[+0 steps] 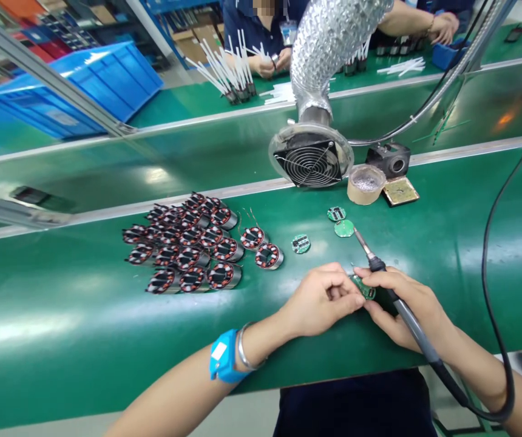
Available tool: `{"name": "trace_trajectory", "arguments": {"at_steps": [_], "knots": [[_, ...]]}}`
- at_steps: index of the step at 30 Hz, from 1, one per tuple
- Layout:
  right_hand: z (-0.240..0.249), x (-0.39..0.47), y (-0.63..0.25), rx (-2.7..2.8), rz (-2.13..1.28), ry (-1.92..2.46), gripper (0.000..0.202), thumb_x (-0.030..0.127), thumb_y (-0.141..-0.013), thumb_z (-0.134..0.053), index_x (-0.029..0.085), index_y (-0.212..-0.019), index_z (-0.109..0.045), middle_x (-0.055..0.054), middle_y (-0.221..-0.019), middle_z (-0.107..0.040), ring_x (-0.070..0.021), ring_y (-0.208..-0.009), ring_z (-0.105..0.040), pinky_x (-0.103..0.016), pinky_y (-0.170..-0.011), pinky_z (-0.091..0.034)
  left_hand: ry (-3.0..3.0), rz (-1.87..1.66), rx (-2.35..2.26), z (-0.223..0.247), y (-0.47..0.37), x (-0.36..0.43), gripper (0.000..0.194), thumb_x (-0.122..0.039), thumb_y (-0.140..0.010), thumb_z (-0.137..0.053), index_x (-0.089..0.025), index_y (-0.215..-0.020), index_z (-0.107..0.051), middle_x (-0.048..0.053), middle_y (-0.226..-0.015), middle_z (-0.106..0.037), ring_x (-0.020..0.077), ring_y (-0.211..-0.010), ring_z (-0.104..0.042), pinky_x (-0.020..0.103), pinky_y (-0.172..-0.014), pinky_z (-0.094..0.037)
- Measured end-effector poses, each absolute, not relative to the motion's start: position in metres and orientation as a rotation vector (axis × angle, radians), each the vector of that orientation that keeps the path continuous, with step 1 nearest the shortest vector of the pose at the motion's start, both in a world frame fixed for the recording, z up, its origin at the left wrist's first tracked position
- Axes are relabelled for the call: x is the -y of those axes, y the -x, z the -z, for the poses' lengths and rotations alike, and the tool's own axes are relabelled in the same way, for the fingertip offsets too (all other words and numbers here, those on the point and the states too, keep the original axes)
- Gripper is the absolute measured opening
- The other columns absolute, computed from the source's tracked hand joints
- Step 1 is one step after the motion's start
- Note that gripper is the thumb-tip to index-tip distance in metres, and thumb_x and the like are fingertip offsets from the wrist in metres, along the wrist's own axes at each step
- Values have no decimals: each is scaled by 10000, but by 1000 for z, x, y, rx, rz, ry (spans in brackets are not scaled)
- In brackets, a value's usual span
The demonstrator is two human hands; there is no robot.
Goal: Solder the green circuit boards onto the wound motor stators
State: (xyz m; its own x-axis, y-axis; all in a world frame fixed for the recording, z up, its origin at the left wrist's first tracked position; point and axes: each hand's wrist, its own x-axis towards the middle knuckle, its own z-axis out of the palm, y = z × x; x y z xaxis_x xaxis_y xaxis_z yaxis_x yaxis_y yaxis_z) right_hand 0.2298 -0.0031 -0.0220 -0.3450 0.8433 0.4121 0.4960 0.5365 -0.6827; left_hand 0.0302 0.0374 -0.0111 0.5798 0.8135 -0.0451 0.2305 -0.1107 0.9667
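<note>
My left hand [322, 300], with a blue strap and a metal bangle at its wrist, pinches the left edge of a small round green circuit board [365, 287]. From the other side my right hand [409, 303] touches the same board and also holds a soldering iron [402, 306], its tip pointing up and left. Beyond the tip lies a plain green disc [344, 228], beside a round board with black parts [336, 213]. Another such board [301, 244] rests further left. Two wound motor stators [269, 257] [253, 238] stand near it.
Many stators [192, 249] stand grouped at the left. A fume fan [312, 159] hangs past the boards, near a tape roll [365, 184], a sponge tray [401, 191] and an iron holder [389, 161]. Behind a low partition are people's hands, white strips and a blue crate [83, 91].
</note>
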Motion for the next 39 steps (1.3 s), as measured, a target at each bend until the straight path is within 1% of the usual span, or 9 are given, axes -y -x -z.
{"name": "trace_trajectory", "arguments": {"at_steps": [2, 5, 10, 15, 21, 27, 31, 34, 39], "knots": [[19, 2, -231, 2024, -587, 1098, 409, 83, -809, -608, 220, -1182, -514, -88, -1238, -658, -196, -1097, -651, -337, -924, -536, -1424, -521, -968, 8, -35, -42, 185, -266, -759, -715, -119, -664, -655, -20, -663, -523, 48, -508, -401, 184, -477, -343], [11, -3, -230, 2051, -614, 1054, 425, 71, -813, -583, 224, -1202, -506, -84, -1232, -654, -201, -1084, -637, -362, -922, -522, -1239, -412, -958, 5, -39, -48, 204, -259, -723, -712, -123, -625, -596, -24, -633, -548, 56, -523, -432, 190, -502, -348], [1, -15, -225, 2100, -542, 998, 379, 44, -844, -546, 244, -1165, -553, -36, -1005, -691, -193, -991, -604, -341, -856, -506, -1220, -365, -909, 4, -35, -51, 265, -315, -719, -709, -140, -615, -540, -44, -621, -499, 60, -530, -426, 198, -509, -345], [5, -17, -221, 2079, -471, 968, 295, 49, -861, -571, 228, -1095, -556, -19, -899, -679, -167, -823, -558, -310, -761, -488, -1476, -446, -990, 4, -29, -43, 216, -305, -793, -636, -138, -677, -562, -31, -707, -463, 58, -553, -401, 190, -494, -334], [4, -11, -219, 2033, -535, 1078, 258, 63, -865, -571, 209, -1078, -568, -20, -841, -662, -158, -829, -574, -262, -727, -499, -1619, -659, -1155, 3, -34, -32, 136, -192, -793, -584, -142, -671, -553, -25, -724, -473, 44, -530, -421, 171, -482, -346], [0, -10, -224, 2027, -547, 1125, 320, 53, -875, -538, 214, -1145, -598, -41, -962, -683, -156, -875, -608, -284, -772, -509, -1640, -654, -1161, 4, -41, -39, 113, -90, -689, -605, -140, -599, -559, -35, -674, -475, 42, -507, -432, 166, -476, -356], [-16, 0, -234, 1972, -494, 1129, 474, 33, -878, -540, 218, -1314, -530, -37, -991, -695, -143, -868, -632, -277, -798, -508, -1630, -621, -1155, 2, -43, -42, 94, -95, -687, -624, -136, -605, -601, -26, -678, -510, 45, -514, -457, 167, -487, -373], [-33, 12, -242, 1992, -450, 1140, 487, 62, -859, -562, 193, -1327, -542, -42, -888, -659, -149, -761, -608, -289, -707, -499, -1633, -635, -1175, 3, -44, -42, 100, -114, -704, -625, -136, -609, -601, -26, -670, -506, 45, -506, -449, 167, -478, -365], [-49, 26, -247, 2028, -474, 1139, 308, 93, -835, -522, 135, -1114, -646, -34, -696, -561, -156, -621, -550, -297, -527, -426, -1643, -678, -1194, 9, -45, -38, 112, -102, -694, -602, -143, -598, -562, -28, -674, -492, 42, -500, -432, 168, -475, -360]]}}
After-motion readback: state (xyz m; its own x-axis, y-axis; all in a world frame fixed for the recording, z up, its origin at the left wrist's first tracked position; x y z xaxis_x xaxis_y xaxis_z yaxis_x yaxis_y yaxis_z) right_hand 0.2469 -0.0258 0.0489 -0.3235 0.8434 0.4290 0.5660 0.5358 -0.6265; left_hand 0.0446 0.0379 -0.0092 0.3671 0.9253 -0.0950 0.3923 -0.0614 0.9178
